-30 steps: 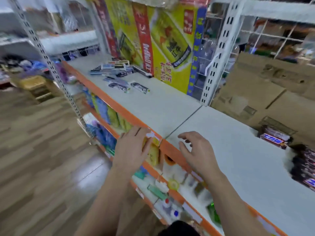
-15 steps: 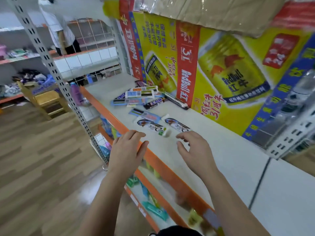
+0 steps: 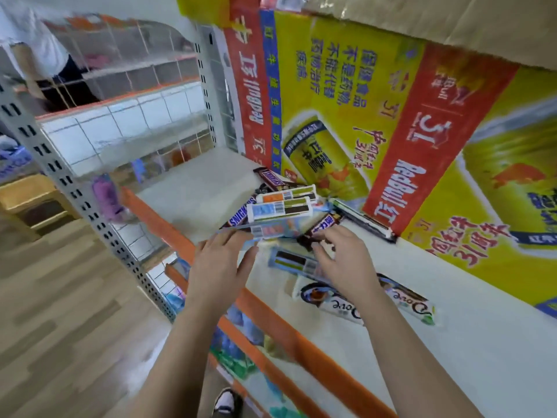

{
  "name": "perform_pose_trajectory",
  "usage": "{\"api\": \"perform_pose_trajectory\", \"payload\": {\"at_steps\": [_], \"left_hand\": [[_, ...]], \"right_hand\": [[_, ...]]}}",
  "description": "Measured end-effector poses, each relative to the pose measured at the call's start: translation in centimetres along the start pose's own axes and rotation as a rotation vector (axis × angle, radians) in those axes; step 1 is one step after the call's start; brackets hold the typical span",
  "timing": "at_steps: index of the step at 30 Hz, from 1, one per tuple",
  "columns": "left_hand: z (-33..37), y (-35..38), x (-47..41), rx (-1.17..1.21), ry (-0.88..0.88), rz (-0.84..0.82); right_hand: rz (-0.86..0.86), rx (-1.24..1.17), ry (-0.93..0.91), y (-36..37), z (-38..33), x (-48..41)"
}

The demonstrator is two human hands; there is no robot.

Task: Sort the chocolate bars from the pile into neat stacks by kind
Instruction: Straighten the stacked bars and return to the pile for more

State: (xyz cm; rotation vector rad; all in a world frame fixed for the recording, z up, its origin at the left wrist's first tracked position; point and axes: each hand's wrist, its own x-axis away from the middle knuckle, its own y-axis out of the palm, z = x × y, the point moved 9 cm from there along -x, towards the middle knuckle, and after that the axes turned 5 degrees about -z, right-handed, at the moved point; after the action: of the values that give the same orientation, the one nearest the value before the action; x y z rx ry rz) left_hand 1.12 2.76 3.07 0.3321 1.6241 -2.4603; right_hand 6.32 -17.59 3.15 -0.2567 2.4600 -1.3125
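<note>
Pile [image 3: 280, 212]: mixed chocolate bars, unsorted, on shelf [image 3: 452, 342] against the yellow poster [image 3: 346, 116]. Both hands have now arrived at it from further along. Left hand [image 3: 218, 267], right hand [image 3: 343, 263]: spread open, holding nothing. Dove bars [image 3: 355, 303] lie nearer than pile. Sorting not begun.

Pile on shelf [image 3: 208, 191], counted by kind:
- Snickers bars [image 3: 241, 214]: three showing; more may sit underneath.
- Dove bars [image 3: 404, 300], face up: two.
- White bars with barcodes [image 3: 281, 208], face down: about four.
- Hands: two, left hand [image 3: 220, 263], right hand [image 3: 343, 263].
</note>
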Motion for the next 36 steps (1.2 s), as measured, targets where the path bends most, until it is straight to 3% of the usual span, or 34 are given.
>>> {"api": "perform_pose_trajectory", "payload": {"at_steps": [8, 11, 14, 20, 26, 30, 36], "left_hand": [[-5.5, -0.1, -7.2, 0.028, 0.192, -0.126], [-6.4, -0.2, -8.9, 0.059, 0.259, -0.123], [-6.6, -0.1, -10.4, 0.102, 0.313, -0.094], [-6.7, 1.3, -13.2, 0.165, 0.349, -0.110], [-6.2, 2.7, -15.2, 0.165, 0.354, -0.120], [-6.5, 4.4, -16.1, 0.168, 0.271, -0.211], [-7.2, 6.6, -16.8, 0.427, 0.096, -0.413]], "right_hand": [[0.070, 0.085, 0.073, 3.8, -1.4, -9.6], [0.012, 0.166, 0.157, 5.2, -0.1, -11.9], [-0.060, 0.186, 0.225, 6.4, 1.3, -13.0], [-0.019, 0.279, 0.302, 5.0, 2.4, -12.7], [0.085, 0.263, 0.291, 3.4, 1.6, -10.6], [0.139, 0.277, 0.270, 2.6, 1.8, -9.2], [0.174, 0.221, 0.203, 1.8, 1.1, -8.5]]}}
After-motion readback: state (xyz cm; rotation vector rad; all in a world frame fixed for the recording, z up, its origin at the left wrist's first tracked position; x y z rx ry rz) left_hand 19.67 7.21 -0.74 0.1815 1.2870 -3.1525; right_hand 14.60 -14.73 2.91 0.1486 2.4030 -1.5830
